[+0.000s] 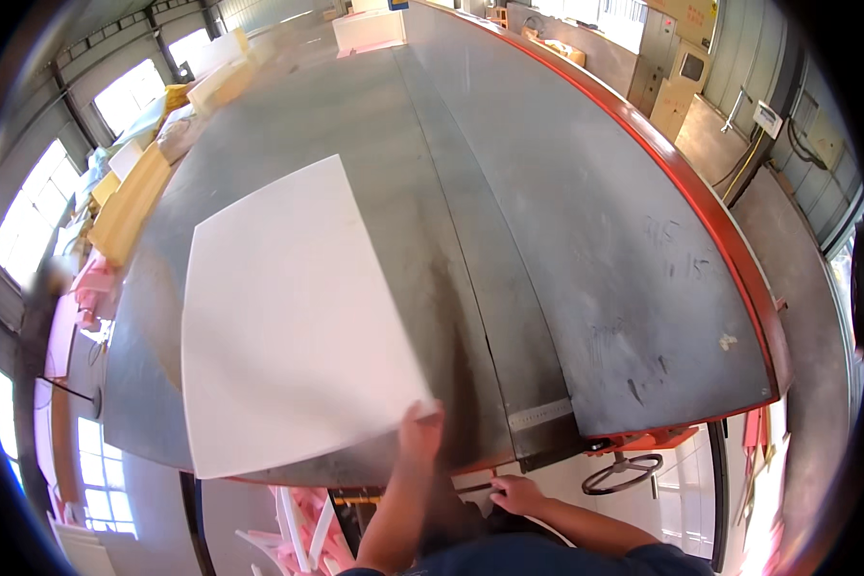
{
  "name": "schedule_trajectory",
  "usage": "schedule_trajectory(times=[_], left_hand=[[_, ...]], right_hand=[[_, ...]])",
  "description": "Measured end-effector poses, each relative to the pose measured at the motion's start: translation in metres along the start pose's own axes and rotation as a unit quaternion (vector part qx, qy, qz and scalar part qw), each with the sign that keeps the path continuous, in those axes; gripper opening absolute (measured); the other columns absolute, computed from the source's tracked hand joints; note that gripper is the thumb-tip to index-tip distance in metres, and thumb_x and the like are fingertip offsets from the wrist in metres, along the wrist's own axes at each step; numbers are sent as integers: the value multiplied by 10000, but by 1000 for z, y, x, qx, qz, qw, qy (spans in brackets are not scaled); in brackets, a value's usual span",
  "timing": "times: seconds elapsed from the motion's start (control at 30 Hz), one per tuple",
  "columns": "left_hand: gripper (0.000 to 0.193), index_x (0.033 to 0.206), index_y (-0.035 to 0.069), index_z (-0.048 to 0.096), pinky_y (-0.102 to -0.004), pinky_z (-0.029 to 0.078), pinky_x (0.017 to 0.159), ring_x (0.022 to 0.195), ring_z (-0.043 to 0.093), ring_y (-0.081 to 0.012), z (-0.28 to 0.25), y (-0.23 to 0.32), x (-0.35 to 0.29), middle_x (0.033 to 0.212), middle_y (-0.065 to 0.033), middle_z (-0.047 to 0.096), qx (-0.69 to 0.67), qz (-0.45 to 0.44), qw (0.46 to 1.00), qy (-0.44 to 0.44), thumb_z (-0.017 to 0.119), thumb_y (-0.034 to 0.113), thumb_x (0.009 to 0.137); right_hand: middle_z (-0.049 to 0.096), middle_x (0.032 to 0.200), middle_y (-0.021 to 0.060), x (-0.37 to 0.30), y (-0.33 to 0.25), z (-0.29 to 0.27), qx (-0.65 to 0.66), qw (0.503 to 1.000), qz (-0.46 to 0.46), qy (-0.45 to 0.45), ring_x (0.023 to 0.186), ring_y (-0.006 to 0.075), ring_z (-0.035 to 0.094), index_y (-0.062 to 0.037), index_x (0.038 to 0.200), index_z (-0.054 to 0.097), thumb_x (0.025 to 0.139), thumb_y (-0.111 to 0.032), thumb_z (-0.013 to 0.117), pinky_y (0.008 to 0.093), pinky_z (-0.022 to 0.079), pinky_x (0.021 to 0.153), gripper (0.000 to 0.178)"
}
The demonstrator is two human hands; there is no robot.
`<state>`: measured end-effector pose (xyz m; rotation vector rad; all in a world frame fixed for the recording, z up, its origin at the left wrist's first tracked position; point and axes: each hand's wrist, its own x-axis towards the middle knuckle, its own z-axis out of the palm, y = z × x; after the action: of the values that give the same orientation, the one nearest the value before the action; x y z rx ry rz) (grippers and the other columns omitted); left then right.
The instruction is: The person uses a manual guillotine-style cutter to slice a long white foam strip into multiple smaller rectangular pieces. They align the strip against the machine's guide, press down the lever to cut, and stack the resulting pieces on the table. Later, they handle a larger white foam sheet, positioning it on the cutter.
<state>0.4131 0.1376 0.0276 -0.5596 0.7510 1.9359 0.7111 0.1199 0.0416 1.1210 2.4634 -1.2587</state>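
Note:
A large white foam sheet (288,317) lies at a slant on the left part of a grey metal table (643,221), overhanging its front edge. My left hand (420,432) grips the sheet's near right corner, fingers curled over it and slightly blurred. Just below the table's front edge, my right hand (516,494) is closed near a thin dark bar (475,488); what its fingers hold is hard to make out. Between the two hands, a dark gap with a ruled metal strip (540,415) sits at the table's edge.
A raised red edge (677,158) runs along the table's right side. Under the front right corner is a handwheel (622,473). Pink and white foam offcuts (307,528) lie below at the front. Yellow foam blocks (130,202) are piled at left, and a pale block (370,34) stands at the far end.

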Motion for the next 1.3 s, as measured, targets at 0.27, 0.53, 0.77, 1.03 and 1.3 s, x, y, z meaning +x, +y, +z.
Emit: schedule_trajectory(times=[0.27, 0.53, 0.77, 1.03, 1.3], left_hand=[[623, 1326, -58, 462, -478, 504, 1052, 1232, 569, -370, -58, -42, -96, 1306, -222, 570, -21, -71, 993, 89, 668, 366, 919], [300, 1147, 11, 623, -357, 567, 869, 971, 704, -254, -82, -90, -144, 1056, -133, 725, 382, -130, 910, 94, 633, 271, 997], [290, 1187, -20, 626, -313, 551, 881, 951, 697, -209, 5, -90, -180, 1050, -134, 722, 523, 46, 846, -90, 651, 200, 1000], [312, 1189, -18, 607, -399, 450, 1040, 1210, 597, -237, 223, -125, -294, 1228, -167, 662, 546, 416, 662, -300, 597, 236, 1008], [792, 1064, -31, 629, -556, 452, 1037, 1043, 659, -397, 337, -177, -386, 1056, -256, 693, 412, 565, 294, -652, 154, 601, 1031]], right_hand=[[730, 830, 122, -234, 104, -83, 92, 923, 190, 321, 756, 248, 715, -60, 981, 734, 923, -231, 667, 364, 562, 717, 193], [691, 825, 147, -169, 256, -192, 52, 794, 282, 536, 747, 254, 651, -38, 1003, 691, 995, -217, 558, 408, 536, 722, 223], [686, 971, 181, -105, 281, -195, -99, 948, 271, 131, 894, 311, 651, -56, 1132, 643, 991, -302, 570, 448, 532, 801, 292], [680, 1138, 220, -92, 258, -183, -151, 984, 92, 25, 1063, 377, 651, -77, 1278, 588, 987, -399, 584, 493, 527, 891, 435], [709, 1137, 195, -263, 299, -105, 209, 800, 379, 415, 1062, 362, 676, -54, 1295, 622, 967, -415, 611, 473, 527, 920, 488]])
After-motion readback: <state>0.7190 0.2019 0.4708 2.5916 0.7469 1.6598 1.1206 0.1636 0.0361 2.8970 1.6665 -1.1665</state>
